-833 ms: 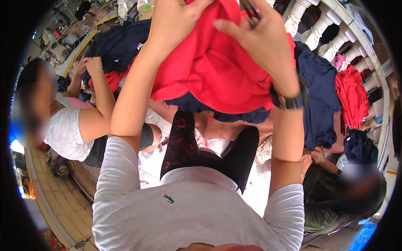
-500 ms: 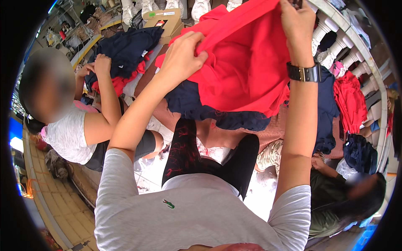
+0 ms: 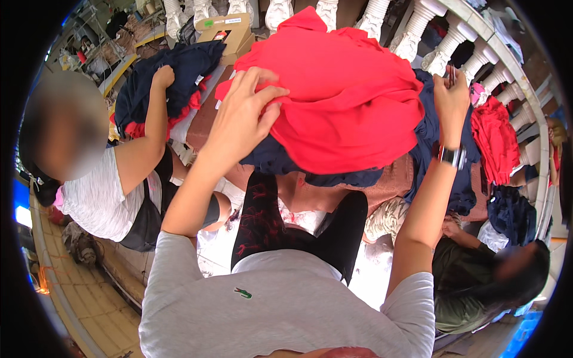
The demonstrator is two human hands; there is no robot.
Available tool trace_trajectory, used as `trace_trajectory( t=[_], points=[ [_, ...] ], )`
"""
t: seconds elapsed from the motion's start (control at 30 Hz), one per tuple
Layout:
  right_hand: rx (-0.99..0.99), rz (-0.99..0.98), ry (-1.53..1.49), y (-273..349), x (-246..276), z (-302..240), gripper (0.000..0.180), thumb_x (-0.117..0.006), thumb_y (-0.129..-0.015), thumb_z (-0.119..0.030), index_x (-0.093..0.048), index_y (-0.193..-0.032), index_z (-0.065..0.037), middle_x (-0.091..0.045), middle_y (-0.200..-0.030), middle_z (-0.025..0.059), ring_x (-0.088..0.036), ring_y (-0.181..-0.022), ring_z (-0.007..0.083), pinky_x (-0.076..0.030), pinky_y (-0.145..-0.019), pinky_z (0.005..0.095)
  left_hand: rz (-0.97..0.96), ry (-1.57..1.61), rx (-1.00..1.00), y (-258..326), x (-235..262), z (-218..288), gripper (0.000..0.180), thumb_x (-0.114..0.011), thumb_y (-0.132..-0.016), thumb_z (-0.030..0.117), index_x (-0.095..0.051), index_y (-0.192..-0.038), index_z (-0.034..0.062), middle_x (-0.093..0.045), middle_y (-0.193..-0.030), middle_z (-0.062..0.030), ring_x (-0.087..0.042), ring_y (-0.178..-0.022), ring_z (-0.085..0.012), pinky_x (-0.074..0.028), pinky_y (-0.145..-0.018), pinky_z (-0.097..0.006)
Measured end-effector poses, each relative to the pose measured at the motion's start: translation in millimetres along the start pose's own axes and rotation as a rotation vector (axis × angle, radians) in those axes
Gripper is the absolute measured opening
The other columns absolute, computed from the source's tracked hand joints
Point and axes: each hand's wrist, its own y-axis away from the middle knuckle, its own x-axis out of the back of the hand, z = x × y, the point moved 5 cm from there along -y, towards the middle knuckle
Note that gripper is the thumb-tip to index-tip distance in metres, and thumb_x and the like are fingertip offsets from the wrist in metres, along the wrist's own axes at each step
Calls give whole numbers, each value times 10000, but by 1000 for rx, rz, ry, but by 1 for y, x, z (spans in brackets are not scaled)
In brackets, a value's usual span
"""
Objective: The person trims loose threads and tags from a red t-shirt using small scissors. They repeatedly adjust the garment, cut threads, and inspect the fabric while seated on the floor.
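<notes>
A red garment (image 3: 352, 101) lies bunched in front of me, over a dark navy garment (image 3: 352, 178) on a brown-covered table. My left hand (image 3: 248, 110) is at the red garment's left edge, its fingers curved and apart, with the thumb beside the cloth. To the right of the red cloth, my right hand (image 3: 452, 101) is raised and closed round a small, slim, dark two-pronged tool (image 3: 452, 74) that looks like thread snips. That hand is apart from the red garment, above navy cloth (image 3: 427, 119).
White balusters (image 3: 412, 42) line the far side. A cardboard box (image 3: 239, 37) stands at the far left. One person (image 3: 101, 191) sits left, by a navy garment pile (image 3: 161, 80); another (image 3: 477, 280) sits right. A red bundle (image 3: 495, 140) lies by the right balusters.
The red garment, held up between both hands before, has come down and spread over the pile. My right hand has let it go and moved right and down. My left hand's fingers have loosened.
</notes>
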Motion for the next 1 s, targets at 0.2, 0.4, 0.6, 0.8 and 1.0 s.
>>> trace_trajectory(
  t=[0.2,0.4,0.6,0.8,1.0],
  points=[
    [-84,-615,-617,140,-13,-74,302,-659,-968,-168,-598,-1227,-23,-663,-668,36,-595,-618,61,-387,-553,225,-131,249,3,31,-10,27,134,-737,-770,80,-656,-867,38,-587,-1045,-87,-559,-938,-300,-477,-810,-385],
    [-104,-249,-477,188,-34,-68,292,-749,-899,-148,-552,-1070,-16,-671,-720,102,-539,-532,106,-372,-485,271,-158,509,133,29,-41,28,205,-759,-837,128,-653,-960,4,-590,-1107,-132,-611,-974,-318,-514,-841,-385],
    [-142,-119,-575,202,-53,-47,241,-717,-876,-31,-522,-1013,2,-670,-792,117,-608,-657,120,-431,-538,253,93,603,136,5,-91,23,267,-718,-855,7,-640,-1110,16,-596,-1169,-115,-636,-920,-209,-547,-798,-310],
    [-209,-227,-639,212,-35,-52,143,-677,-902,-13,-566,-992,-11,-661,-803,62,-588,-671,82,-426,-545,228,61,466,99,-1,-112,12,136,-702,-859,-1,-666,-989,18,-596,-1026,-84,-620,-803,-200,-521,-703,-310],
    [-176,-420,-608,201,-48,-90,119,-662,-929,-80,-627,-1024,-19,-429,-531,46,-361,-489,56,-267,-457,280,171,477,204,1,-103,16,71,-676,-862,-30,-647,-923,-8,-602,-919,-92,-626,-742,-192,-508,-685,-305]
  ],
)
